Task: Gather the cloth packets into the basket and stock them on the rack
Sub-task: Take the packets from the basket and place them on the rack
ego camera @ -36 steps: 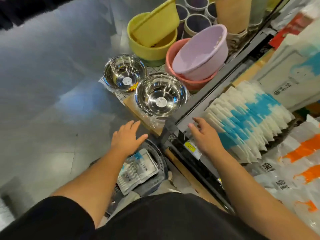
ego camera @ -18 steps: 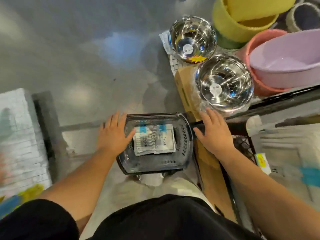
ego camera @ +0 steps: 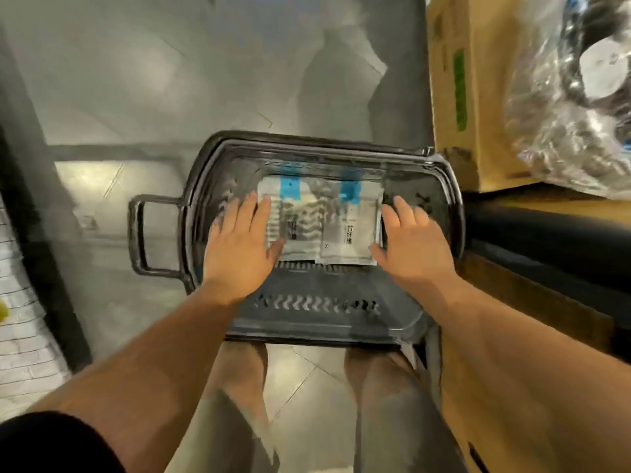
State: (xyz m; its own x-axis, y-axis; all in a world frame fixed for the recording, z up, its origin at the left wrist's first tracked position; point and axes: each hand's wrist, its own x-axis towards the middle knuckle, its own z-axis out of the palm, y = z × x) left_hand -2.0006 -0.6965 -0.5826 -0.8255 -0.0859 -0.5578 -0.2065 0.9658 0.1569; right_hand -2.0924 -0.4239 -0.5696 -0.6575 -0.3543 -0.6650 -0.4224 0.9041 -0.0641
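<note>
1. Packets [ego camera: 321,227]: you have two in view, flat and side by side on the bottom of the basket [ego camera: 317,324], meeting at the middle; each is white with a blue patch at its far end
2. Writing: the right packet [ego camera: 351,230] carries 竹纤维 in dark characters running down its face; the print on the left packet [ego camera: 300,220] is too blurred to read
3. Basket: one, dark grey with slotted walls, standing on the floor [ego camera: 170,80] just ahead of your legs, with one loop handle [ego camera: 140,233] on its left side
4. Your left hand [ego camera: 239,247] is spread flat with straight fingers against the left packet's outer edge, thumb on its near corner; it grasps nothing
5. Your right hand [ego camera: 413,247] is likewise flat and spread at the right packet's outer edge, thumb by the near corner, holding nothing
6. Box [ego camera: 478,97]: one, cardboard, just right of the basket, with a green stripe you cannot read; one bowl [ego camera: 580,97] in clear wrap sits on it, bearing a white round sticker
</note>
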